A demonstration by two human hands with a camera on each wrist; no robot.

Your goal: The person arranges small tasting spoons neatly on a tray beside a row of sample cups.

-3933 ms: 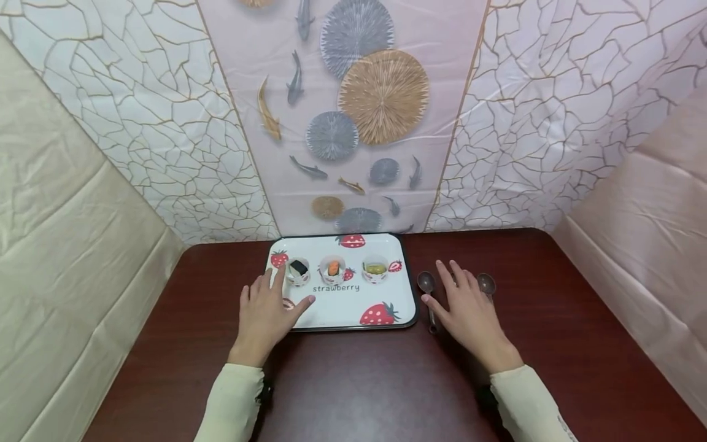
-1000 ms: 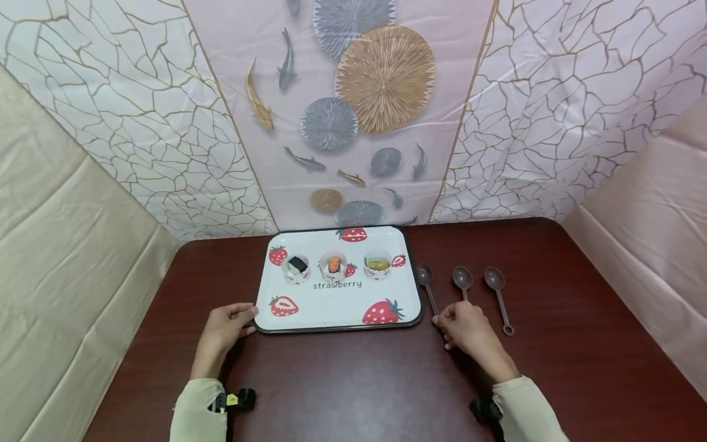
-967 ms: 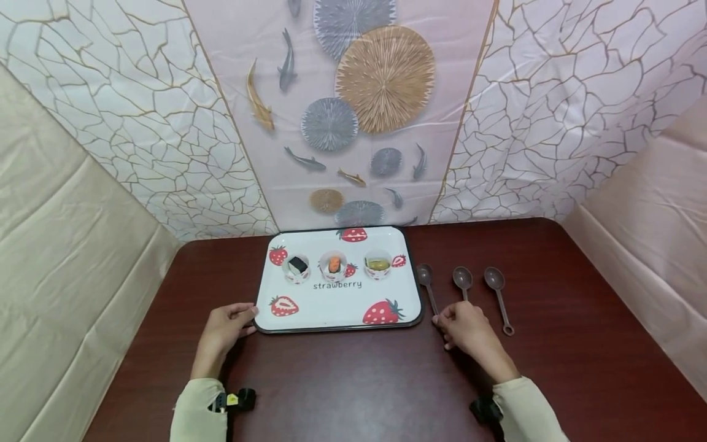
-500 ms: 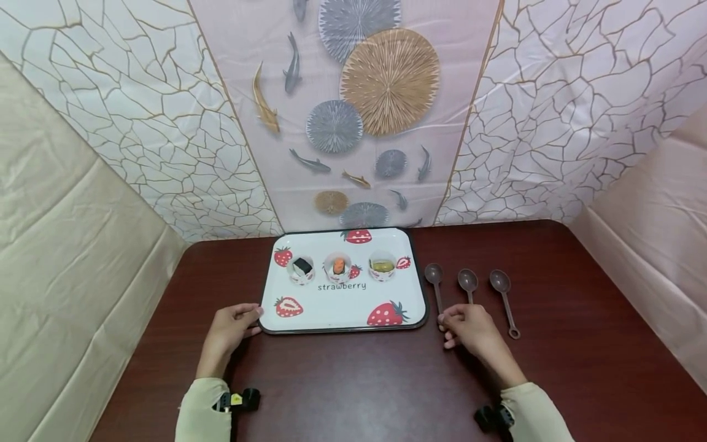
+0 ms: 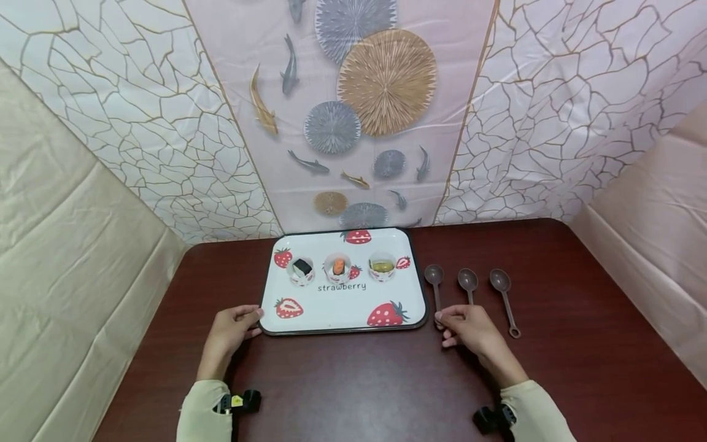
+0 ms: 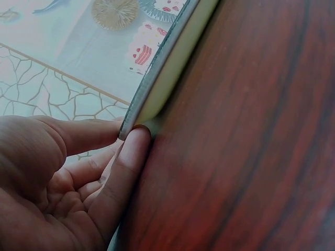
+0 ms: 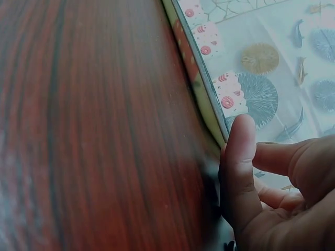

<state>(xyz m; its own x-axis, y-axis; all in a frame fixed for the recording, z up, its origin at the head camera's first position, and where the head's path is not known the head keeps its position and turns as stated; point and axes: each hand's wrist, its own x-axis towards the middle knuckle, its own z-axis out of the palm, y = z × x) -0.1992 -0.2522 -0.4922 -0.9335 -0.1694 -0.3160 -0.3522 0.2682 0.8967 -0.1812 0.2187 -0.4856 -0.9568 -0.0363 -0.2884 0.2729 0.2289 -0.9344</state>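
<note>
In the head view my left hand (image 5: 227, 334) pinches the front left corner of a white strawberry-print tray (image 5: 331, 313); the left wrist view has the thumb over the rim and a finger beneath it. Thumb and fingers of my right hand (image 5: 469, 328) pinch the handle end of the leftmost brown spoon (image 5: 434, 274), just right of the tray. That spoon is mostly hidden in the right wrist view. A second spoon (image 5: 467, 280) lies beyond the right hand, which covers its handle. Further right lies a third spoon (image 5: 500, 280), fully visible.
On the tray stand three small printed cups: one with a black-and-white piece (image 5: 302, 266), one with an orange-topped piece (image 5: 339, 266), one with a yellow-green piece (image 5: 382, 266). The dark red table (image 5: 353, 380) meets a patterned cloth backdrop (image 5: 331, 172) behind the tray.
Several seconds ago both hands were spread over the tray and spoons. The left has since gone to the tray's corner, the right to the spoon handle. Over the last second both stay put.
</note>
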